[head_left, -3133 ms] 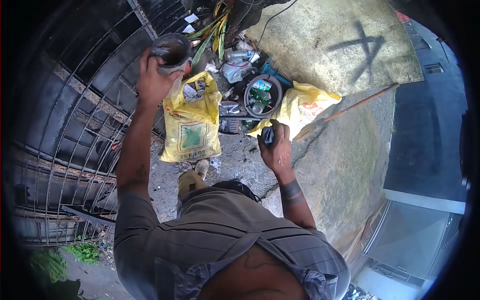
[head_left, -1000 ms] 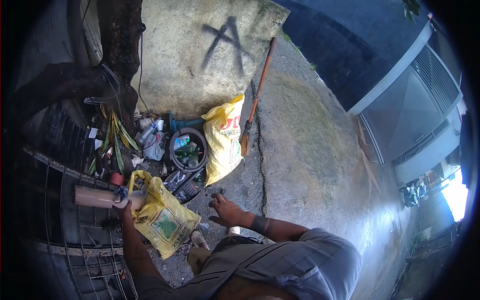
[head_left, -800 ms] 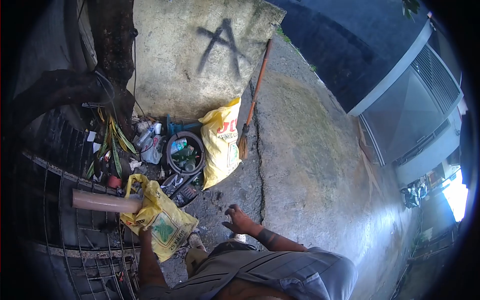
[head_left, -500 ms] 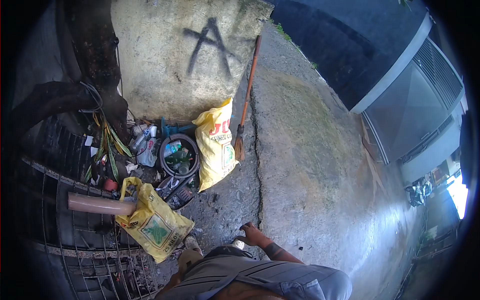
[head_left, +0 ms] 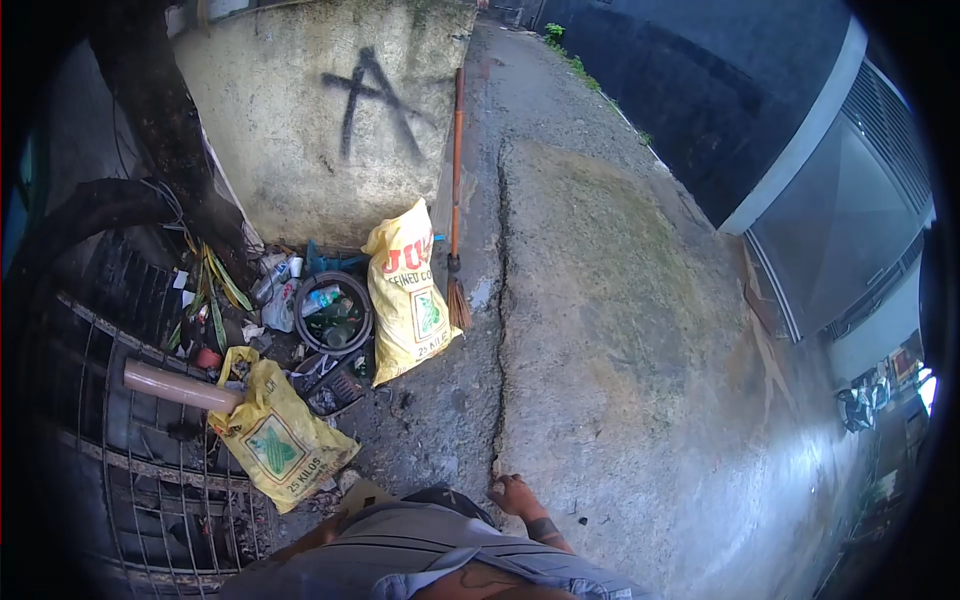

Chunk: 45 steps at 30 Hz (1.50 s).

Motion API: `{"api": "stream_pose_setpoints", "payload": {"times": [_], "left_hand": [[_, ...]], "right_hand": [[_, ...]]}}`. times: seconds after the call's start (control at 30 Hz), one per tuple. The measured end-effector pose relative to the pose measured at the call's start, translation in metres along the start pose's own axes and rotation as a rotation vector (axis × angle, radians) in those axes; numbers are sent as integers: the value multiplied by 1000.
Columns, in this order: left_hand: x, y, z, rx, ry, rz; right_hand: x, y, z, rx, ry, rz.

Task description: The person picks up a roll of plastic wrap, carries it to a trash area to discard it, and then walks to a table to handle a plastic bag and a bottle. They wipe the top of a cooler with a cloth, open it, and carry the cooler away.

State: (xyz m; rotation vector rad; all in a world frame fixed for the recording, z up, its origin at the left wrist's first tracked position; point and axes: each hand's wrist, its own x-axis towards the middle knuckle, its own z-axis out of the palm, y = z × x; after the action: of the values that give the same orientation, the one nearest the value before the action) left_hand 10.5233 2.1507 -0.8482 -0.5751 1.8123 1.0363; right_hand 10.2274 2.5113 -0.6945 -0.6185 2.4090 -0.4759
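My right hand (head_left: 514,495) hangs low over the concrete beside the long crack. Its fingers are loosely bent and apart, and I see nothing held in them. Part of my left forearm (head_left: 300,545) shows at the bottom, beside a tan thing (head_left: 366,496) I cannot make out; the fingers there are hidden. Ahead of the left arm lies a tilted yellow sack (head_left: 310,450) with a brownish tube (head_left: 180,386) at its mouth. Farther forward, a fuller yellow sack (head_left: 405,300) stands upright by the wall, next to a broom (head_left: 457,200) with an orange handle.
A round dark bin (head_left: 364,330) holds bottles, with loose litter around it. Metal grating (head_left: 150,510) covers the left ground. A tree trunk (head_left: 150,100) and a wall (head_left: 270,130) with a painted black mark stand ahead. The concrete path (head_left: 600,300) runs along the right.
My view has shifted, so the sacks, bin and broom appear farther left. My right hand is still low near the crack, its fingers more bent.
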Motion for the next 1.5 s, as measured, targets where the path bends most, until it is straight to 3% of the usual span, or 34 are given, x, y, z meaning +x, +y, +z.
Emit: {"api": "stream_pose_setpoints", "payload": {"times": [0.13, 0.33, 0.4, 0.6, 0.7, 0.8, 0.83, 0.93, 1.0, 1.07, 1.17, 1.23, 1.33, 1.4, 1.43, 1.5], "left_hand": [[-2, 7, 10, 31, -64, 12], [9, 31, -3, 41, -123, 38], [15, 46, -15, 33, -145, 60], [54, 111, -51, -22, -192, 140], [87, 148, -75, -71, -232, 182], [123, 192, -103, -124, -267, 223], [134, 210, -104, -129, -280, 232], [156, 263, -146, 489, -34, 596], [171, 295, -185, 923, 129, 826], [147, 395, -217, -74, 175, 16], [198, 458, -248, 21, 447, 150], [223, 522, -255, 121, 491, 233], [251, 633, -254, 229, 385, 455], [273, 695, -244, 228, 379, 419], [283, 717, -240, 222, 367, 381], [306, 740, -229, 230, 364, 397]], "right_hand": [[-19, 79, -5, 61, 120, 118], [-54, 124, -20, 134, 229, 360], [-47, 147, 0, 99, 236, 346], [-2, 138, 6, 181, 109, 220], [46, 169, 18, 227, 45, 164], [87, 212, -11, 318, 35, 91], [85, 206, -43, 315, 36, 179], [102, 244, -87, 286, 100, 278], [105, 279, -111, 826, 139, 558], [105, 310, -122, 1122, 372, 696], [103, 369, -104, 1313, 507, 892], [98, 409, -76, 1224, 400, 898], [97, 464, 15, 702, 230, 692], [98, 516, 113, 605, 362, 678], [111, 502, 93, 495, 193, 620], [128, 483, 22, 434, 68, 525]]}}
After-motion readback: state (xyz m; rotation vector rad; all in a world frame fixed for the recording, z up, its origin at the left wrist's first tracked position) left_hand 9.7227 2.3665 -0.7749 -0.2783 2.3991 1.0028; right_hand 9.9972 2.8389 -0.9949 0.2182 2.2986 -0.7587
